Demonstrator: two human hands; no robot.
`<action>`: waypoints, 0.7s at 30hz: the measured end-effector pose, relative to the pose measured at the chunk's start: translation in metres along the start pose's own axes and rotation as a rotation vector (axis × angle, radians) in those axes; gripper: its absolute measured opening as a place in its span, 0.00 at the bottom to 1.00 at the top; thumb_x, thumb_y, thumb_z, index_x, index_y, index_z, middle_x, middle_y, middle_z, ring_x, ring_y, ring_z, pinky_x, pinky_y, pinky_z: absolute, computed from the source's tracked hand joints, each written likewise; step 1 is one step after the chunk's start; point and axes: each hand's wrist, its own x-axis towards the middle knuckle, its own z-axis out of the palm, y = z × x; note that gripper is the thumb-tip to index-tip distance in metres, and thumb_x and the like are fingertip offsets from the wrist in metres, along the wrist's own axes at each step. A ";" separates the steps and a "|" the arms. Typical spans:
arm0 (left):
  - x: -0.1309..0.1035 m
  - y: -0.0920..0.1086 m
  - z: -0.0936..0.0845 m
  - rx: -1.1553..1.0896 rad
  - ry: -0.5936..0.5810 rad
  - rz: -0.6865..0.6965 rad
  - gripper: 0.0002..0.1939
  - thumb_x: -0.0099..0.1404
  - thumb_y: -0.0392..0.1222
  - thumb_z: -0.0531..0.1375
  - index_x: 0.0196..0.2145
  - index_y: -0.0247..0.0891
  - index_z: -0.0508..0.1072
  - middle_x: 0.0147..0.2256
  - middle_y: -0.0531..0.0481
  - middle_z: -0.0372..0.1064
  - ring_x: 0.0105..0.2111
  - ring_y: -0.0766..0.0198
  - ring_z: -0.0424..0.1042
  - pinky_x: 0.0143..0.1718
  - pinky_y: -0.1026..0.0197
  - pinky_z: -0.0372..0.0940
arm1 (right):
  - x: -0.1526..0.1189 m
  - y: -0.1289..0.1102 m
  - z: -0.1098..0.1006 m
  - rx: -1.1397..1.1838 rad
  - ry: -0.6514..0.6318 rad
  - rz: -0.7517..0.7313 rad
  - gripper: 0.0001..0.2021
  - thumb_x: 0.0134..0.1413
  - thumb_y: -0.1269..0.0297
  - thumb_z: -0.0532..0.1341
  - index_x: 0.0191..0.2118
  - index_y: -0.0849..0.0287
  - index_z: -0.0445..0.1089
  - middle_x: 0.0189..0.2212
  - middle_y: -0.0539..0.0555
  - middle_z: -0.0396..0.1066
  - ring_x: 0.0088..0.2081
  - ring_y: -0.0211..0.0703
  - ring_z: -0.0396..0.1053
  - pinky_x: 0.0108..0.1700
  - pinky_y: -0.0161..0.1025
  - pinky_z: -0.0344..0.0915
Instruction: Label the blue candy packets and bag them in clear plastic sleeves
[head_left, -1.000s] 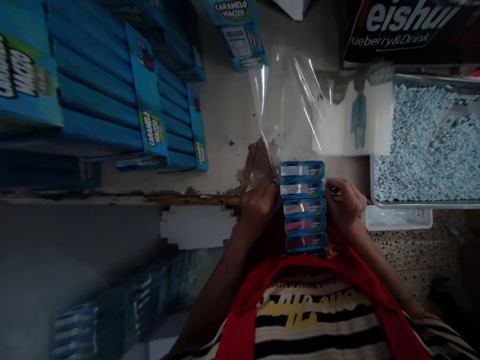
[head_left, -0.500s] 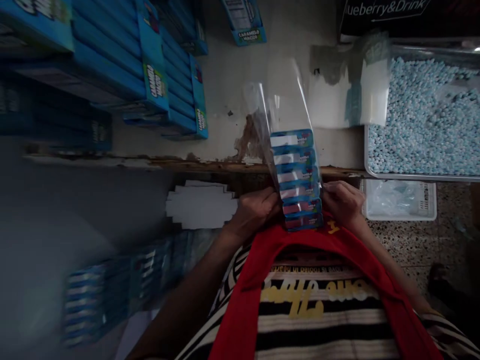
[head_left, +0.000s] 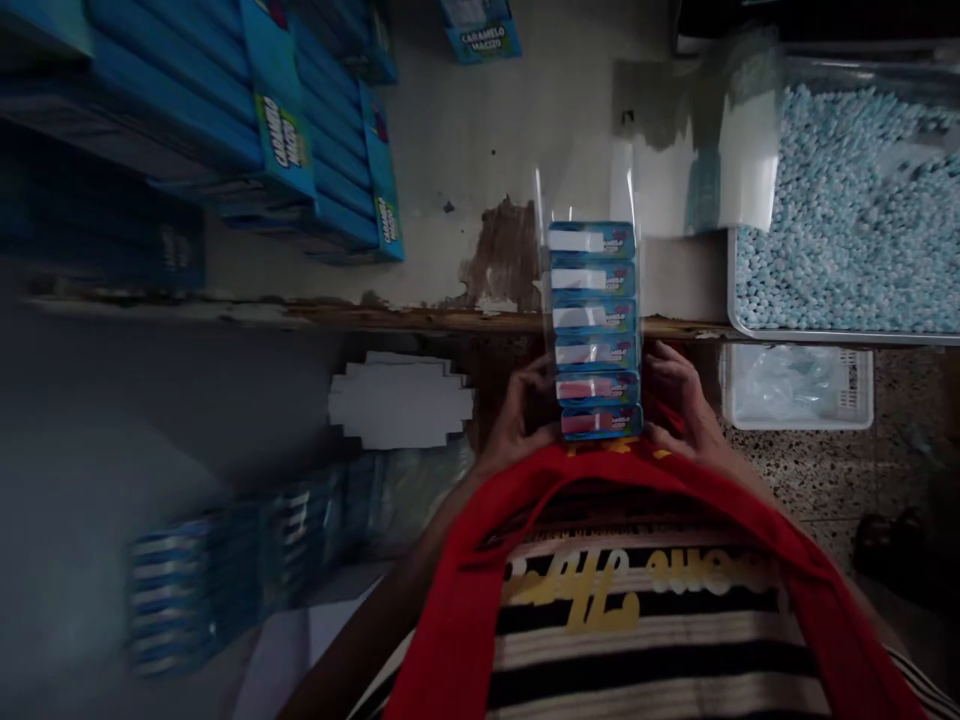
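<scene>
1. Many large blue boxes (head_left: 187, 130) are stacked on the left part of the counter (head_left: 435, 130), beyond its front edge.
2. The left hand (head_left: 523, 412) is curled at the near left side of the row, thumb and fingers parted, appearing to hold it.
3. Six small blue boxes (head_left: 596, 318) form a single row crossing the counter's front edge, in a clear film sleeve (head_left: 622, 190) that reaches past their far end. They look light and fairly stiff; the film is probably slippery and easily creased, and the row may buckle at its joints. Both long sides, near the bottom, seem the best hold.
4. The right hand (head_left: 681, 405) mirrors the left, seeming to steady the right side.
5. A metal tray (head_left: 733, 290) of pale-blue pellets (head_left: 847, 220) stands at the counter's front edge, farther right.
</scene>
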 end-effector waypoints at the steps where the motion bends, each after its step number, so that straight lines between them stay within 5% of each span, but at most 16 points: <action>1: 0.000 0.001 0.007 -0.172 -0.025 -0.043 0.35 0.71 0.66 0.63 0.66 0.49 0.62 0.62 0.34 0.72 0.53 0.53 0.80 0.46 0.53 0.78 | 0.002 0.002 0.004 0.098 -0.045 0.051 0.39 0.68 0.52 0.67 0.77 0.50 0.51 0.75 0.67 0.59 0.72 0.54 0.66 0.65 0.55 0.74; 4: 0.005 0.011 0.021 -0.421 -0.035 -0.133 0.56 0.63 0.70 0.69 0.77 0.55 0.46 0.72 0.31 0.61 0.59 0.48 0.79 0.48 0.50 0.79 | 0.009 0.009 0.018 0.230 -0.072 0.155 0.54 0.65 0.49 0.70 0.82 0.46 0.32 0.77 0.68 0.55 0.71 0.55 0.68 0.63 0.55 0.77; 8: 0.028 0.025 0.017 -0.183 0.096 -0.235 0.47 0.63 0.59 0.73 0.74 0.46 0.62 0.64 0.35 0.74 0.60 0.44 0.78 0.58 0.44 0.77 | 0.026 0.020 0.027 0.079 0.057 0.168 0.57 0.59 0.56 0.76 0.82 0.44 0.39 0.73 0.66 0.65 0.68 0.60 0.72 0.63 0.60 0.77; 11: 0.047 0.027 0.006 0.081 0.175 -0.169 0.48 0.56 0.50 0.79 0.70 0.44 0.68 0.65 0.37 0.73 0.66 0.39 0.72 0.67 0.38 0.70 | 0.040 0.027 0.020 -0.132 0.138 0.119 0.61 0.49 0.61 0.81 0.81 0.48 0.45 0.72 0.67 0.65 0.70 0.66 0.69 0.66 0.65 0.73; 14: 0.059 0.025 0.004 0.065 0.157 -0.145 0.53 0.51 0.47 0.81 0.71 0.43 0.67 0.66 0.36 0.73 0.67 0.38 0.72 0.66 0.39 0.71 | 0.049 0.031 0.015 -0.200 0.103 0.065 0.55 0.51 0.66 0.78 0.80 0.48 0.51 0.72 0.65 0.66 0.70 0.65 0.69 0.66 0.65 0.73; 17: 0.063 0.028 0.010 -0.099 0.079 -0.214 0.44 0.56 0.45 0.78 0.68 0.43 0.71 0.58 0.42 0.80 0.59 0.44 0.79 0.60 0.44 0.76 | 0.055 0.029 0.020 -0.087 0.082 0.080 0.45 0.56 0.66 0.74 0.76 0.48 0.59 0.64 0.58 0.76 0.62 0.59 0.78 0.60 0.58 0.79; 21: 0.066 0.042 0.015 -0.209 0.178 -0.219 0.44 0.60 0.46 0.76 0.71 0.44 0.68 0.59 0.43 0.79 0.58 0.47 0.80 0.60 0.48 0.77 | 0.062 0.019 0.033 0.107 0.241 0.122 0.39 0.57 0.61 0.74 0.73 0.49 0.66 0.59 0.57 0.81 0.56 0.54 0.82 0.57 0.53 0.81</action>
